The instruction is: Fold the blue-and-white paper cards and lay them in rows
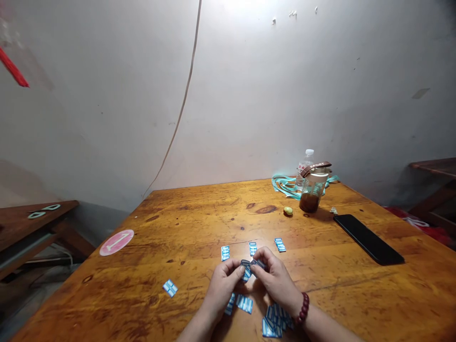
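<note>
We have a scarred, honey-brown wooden surface point(192, 223) — scattered with small blue-and-white pieces point(280, 244), a round pink disc marked 1 point(117, 242), and a black smartphone point(368, 239) — plus a yellow-green lump point(288, 211), teal lanyard point(283, 186), brown-filled tumbler point(309, 202) and water bottle point(305, 164) toward the back.

Glossy cards point(280, 244) on varnished, scuffed wooden table point(199, 223)
</note>
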`<state>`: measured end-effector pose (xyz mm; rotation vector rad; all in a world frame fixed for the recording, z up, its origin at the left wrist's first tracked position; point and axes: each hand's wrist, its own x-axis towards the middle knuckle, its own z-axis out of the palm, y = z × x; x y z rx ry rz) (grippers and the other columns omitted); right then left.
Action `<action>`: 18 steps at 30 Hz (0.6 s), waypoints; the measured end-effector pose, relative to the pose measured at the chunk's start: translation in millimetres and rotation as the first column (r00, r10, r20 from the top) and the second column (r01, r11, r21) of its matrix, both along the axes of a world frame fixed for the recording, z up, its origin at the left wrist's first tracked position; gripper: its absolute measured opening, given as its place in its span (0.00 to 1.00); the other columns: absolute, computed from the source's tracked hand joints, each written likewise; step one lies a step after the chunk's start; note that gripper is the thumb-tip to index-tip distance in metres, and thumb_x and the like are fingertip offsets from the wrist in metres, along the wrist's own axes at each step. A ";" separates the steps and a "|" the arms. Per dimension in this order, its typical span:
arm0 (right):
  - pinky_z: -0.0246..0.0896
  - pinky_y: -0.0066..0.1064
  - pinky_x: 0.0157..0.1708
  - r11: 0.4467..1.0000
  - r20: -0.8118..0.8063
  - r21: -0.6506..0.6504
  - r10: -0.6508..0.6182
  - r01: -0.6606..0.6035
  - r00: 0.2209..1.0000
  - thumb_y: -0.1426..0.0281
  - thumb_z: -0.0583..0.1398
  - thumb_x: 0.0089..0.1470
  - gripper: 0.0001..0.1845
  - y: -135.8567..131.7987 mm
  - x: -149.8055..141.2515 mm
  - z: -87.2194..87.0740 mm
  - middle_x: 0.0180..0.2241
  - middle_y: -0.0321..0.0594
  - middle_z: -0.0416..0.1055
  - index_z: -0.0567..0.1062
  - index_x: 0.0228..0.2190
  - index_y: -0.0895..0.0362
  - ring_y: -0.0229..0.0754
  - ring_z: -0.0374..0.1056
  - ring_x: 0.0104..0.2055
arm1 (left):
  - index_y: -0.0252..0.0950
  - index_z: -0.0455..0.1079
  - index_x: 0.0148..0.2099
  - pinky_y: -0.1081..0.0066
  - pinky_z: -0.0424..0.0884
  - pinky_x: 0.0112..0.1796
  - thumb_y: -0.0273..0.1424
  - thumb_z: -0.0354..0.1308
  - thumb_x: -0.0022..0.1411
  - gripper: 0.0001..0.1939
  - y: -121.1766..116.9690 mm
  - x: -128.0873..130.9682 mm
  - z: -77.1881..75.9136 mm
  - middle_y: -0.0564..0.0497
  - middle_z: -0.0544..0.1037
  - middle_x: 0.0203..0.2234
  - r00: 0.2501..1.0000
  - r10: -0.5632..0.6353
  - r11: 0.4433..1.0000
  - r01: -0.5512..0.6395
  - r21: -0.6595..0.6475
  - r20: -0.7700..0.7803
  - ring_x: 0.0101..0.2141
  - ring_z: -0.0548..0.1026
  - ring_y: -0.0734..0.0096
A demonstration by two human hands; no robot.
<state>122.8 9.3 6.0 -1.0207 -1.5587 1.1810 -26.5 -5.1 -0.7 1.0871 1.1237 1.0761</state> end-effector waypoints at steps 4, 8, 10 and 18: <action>0.51 0.23 0.25 0.995 0.095 0.088 0.035 -0.044 0.995 0.71 0.53 0.48 0.05 -3.2 -0.7 4.1 0.21 0.32 0.59 0.65 0.23 0.58 0.33 0.55 0.25 | 0.30 0.68 0.30 0.78 0.61 0.23 0.37 0.57 0.49 0.13 -0.9 0.5 2.1 0.52 0.69 0.21 0.999 -0.002 1.000 0.003 -0.027 0.037 0.21 0.66 0.78; 0.52 0.23 0.24 0.995 0.113 0.101 0.012 -0.023 0.993 0.70 0.53 0.49 0.03 -5.2 -2.4 1.4 0.23 0.32 0.61 0.64 0.28 0.57 0.33 0.57 0.24 | 0.30 0.69 0.28 0.78 0.62 0.23 0.37 0.59 0.47 0.13 -2.1 3.8 6.6 0.53 0.70 0.20 0.999 -0.022 0.998 0.024 -0.055 0.031 0.21 0.66 0.78; 0.52 0.23 0.23 0.995 0.116 0.096 -0.002 -0.009 0.993 0.69 0.54 0.48 0.04 -5.0 -2.7 -0.8 0.23 0.31 0.61 0.63 0.29 0.56 0.33 0.57 0.24 | 0.30 0.69 0.28 0.78 0.62 0.22 0.37 0.60 0.46 0.13 -2.2 5.2 8.3 0.53 0.70 0.20 1.000 -0.016 0.998 0.017 -0.061 0.008 0.20 0.66 0.79; 0.50 0.23 0.23 0.998 0.108 0.060 -0.001 -0.005 0.994 0.67 0.52 0.51 0.06 -4.8 -1.7 -0.3 0.21 0.30 0.59 0.64 0.29 0.56 0.32 0.55 0.22 | 0.31 0.69 0.32 0.79 0.63 0.22 0.37 0.59 0.48 0.13 -1.0 4.7 3.2 0.52 0.71 0.22 0.992 0.034 0.995 -0.021 -0.100 0.123 0.20 0.65 0.80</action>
